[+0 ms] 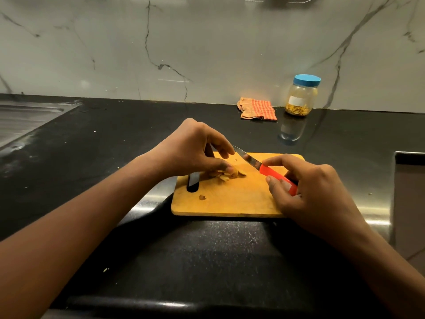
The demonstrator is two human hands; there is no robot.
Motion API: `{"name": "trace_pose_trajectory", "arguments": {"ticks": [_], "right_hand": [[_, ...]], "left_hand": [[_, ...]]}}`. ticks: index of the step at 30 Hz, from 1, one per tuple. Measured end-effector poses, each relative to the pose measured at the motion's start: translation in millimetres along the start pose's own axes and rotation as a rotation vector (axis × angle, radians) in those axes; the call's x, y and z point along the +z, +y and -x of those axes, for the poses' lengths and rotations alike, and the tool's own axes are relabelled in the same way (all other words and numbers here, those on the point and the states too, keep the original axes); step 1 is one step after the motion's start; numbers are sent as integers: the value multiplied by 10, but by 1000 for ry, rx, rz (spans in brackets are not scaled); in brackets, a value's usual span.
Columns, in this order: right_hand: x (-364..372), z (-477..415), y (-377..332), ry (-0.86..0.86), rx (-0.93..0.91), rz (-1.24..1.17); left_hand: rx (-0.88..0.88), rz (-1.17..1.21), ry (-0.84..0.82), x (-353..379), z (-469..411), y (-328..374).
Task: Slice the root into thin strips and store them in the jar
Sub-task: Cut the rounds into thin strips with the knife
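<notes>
A small pile of pale yellow root pieces (230, 174) lies on a wooden cutting board (230, 201). My left hand (195, 148) rests its fingertips on the pile, thumb pressing the pieces. My right hand (312, 189) grips the red handle of a knife (249, 160), whose blade points left and up, its tip hidden behind my left fingers. One loose bit of root (202, 197) lies lower on the board. The jar (301, 95) with a blue lid stands closed at the back right, with yellow strips in its bottom.
An orange checked cloth (257, 109) lies against the marble wall left of the jar. A steel sink drainboard (25, 120) is at the far left. A raised steel edge (407, 157) borders the black counter on the right.
</notes>
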State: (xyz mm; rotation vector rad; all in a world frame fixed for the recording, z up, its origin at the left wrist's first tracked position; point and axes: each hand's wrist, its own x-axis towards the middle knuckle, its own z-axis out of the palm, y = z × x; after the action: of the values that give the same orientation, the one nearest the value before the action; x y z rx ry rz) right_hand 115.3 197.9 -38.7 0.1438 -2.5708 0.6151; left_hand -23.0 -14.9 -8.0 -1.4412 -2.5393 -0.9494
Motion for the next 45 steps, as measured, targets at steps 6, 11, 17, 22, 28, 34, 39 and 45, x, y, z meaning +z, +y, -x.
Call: {"name": "trace_pose_trajectory", "arguments": {"ticks": [6,11,17,22,28,34,39,45], "right_hand": [[-5,-6,-3,29,18,19],[-41,-5,-5,46,44,17],[-90,-14,58,163,131,36],[-134,-22,124,140,215,43],[-139,-26,147,80,249,72],[-150,-31,110,65,261,72],[-168,28,31,105,217,66],[-161,223,-27,102,146,124]], "left_hand": [[75,54,43,-30,1,-1],[159,52,173,-35,8,-1],[227,44,296,177,-122,165],[207,-90,201,458,-390,324],[101,-116,117,597,-450,299],[9,-106,-130,415,-444,284],[-61,-70,-147,370,-397,231],[-65,-32,-140,391,-405,192]]}}
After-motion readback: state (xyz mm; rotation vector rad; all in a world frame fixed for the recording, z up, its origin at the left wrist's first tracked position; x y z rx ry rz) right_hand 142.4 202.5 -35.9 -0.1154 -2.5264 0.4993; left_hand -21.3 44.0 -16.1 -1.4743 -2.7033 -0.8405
